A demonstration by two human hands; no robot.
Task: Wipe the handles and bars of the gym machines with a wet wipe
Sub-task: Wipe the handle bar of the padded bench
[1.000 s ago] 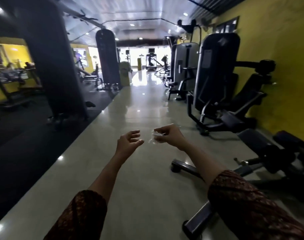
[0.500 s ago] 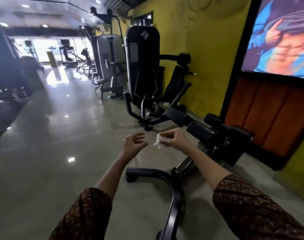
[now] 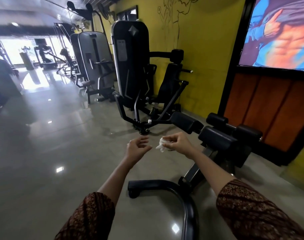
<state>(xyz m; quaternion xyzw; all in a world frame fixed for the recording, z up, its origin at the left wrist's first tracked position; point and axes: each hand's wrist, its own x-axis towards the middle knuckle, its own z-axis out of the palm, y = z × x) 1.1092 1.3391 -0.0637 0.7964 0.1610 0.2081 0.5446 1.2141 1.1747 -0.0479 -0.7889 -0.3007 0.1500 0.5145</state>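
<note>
My right hand point(image 3: 178, 143) pinches a crumpled white wet wipe point(image 3: 161, 146) in front of me, above the floor. My left hand point(image 3: 137, 147) hovers just left of it with fingers loosely curled and nothing in it. A low black bench point(image 3: 222, 138) with padded rollers stands right behind my right hand; its curved base bar point(image 3: 180, 191) runs under my forearms. A black weight machine point(image 3: 130, 66) with a seat and handle bars point(image 3: 186, 71) stands further back by the yellow wall.
A grey weight machine point(image 3: 93, 63) and more equipment line the wall further down the hall. Glossy tiled floor point(image 3: 52, 153) stretches to the left. A large poster point(image 3: 277, 33) over orange panels point(image 3: 268, 108) is on the right wall.
The view has swung right from the open hall toward the bench and wall. Both hands stay close together in front of me, the wipe still held in my right hand.
</note>
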